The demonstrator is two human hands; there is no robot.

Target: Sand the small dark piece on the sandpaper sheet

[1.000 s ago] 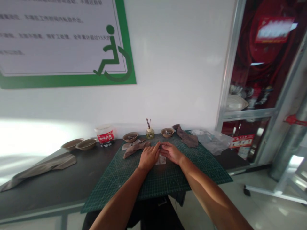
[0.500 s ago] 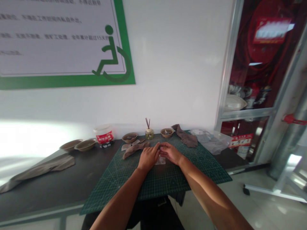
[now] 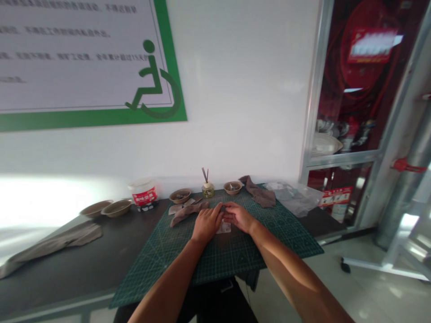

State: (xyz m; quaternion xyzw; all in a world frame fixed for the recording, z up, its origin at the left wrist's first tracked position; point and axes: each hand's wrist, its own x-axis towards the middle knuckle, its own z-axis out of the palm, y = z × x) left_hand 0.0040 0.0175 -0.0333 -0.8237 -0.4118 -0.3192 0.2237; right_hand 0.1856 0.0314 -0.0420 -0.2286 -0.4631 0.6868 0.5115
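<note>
My left hand (image 3: pixel 207 224) and my right hand (image 3: pixel 239 216) meet over the green cutting mat (image 3: pixel 235 255), fingertips together in a pinch. Whatever sits between the fingers is too small and too hidden to name. Just beneath them a small pale, clear-looking packet or sheet (image 3: pixel 224 227) lies on the mat, partly covered by the hands. Left of my left hand is a crumpled brown cloth (image 3: pixel 188 212), with flat pale pieces (image 3: pixel 175 209) behind it.
Bowls with small contents (image 3: pixel 180 196) (image 3: pixel 233 187) flank a reed diffuser (image 3: pixel 208 190). Another brown cloth (image 3: pixel 261 195) and a clear plastic bag (image 3: pixel 298 199) lie right. Leftward stand a red-labelled tub (image 3: pixel 144 195), two bowls (image 3: pixel 117 208) and a long cloth (image 3: pixel 57 244) on the dark table (image 3: pixel 101 255).
The view has shifted slightly, so everything sits a little further left and lower. Both hands keep nearly the same pose, fingertips still together above the pale packet or sheet.
</note>
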